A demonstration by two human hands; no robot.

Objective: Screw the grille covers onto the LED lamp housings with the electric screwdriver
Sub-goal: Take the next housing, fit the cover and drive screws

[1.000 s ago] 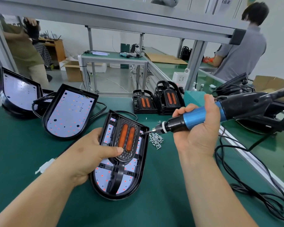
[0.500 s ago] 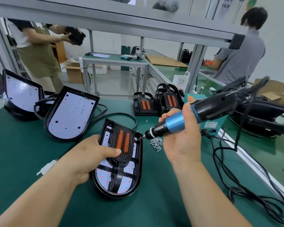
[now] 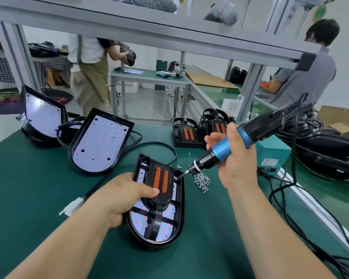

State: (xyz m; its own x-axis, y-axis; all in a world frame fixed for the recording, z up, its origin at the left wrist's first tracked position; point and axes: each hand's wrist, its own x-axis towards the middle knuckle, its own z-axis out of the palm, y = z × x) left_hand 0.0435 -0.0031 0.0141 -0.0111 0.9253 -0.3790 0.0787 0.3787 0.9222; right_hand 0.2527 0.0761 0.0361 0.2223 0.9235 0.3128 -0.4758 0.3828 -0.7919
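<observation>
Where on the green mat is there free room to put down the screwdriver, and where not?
Bare mat lies left of the connector, nearer than the uncovered LED board. Another bare patch lies right of the held housing, toward the near edge. Crowded: the screws, teal box and cables on the right.

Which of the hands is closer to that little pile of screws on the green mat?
The right. The right hand, holding the screwdriver, is just to the right of the screws; the left hand holds the lamp on their other side, further off.
</observation>
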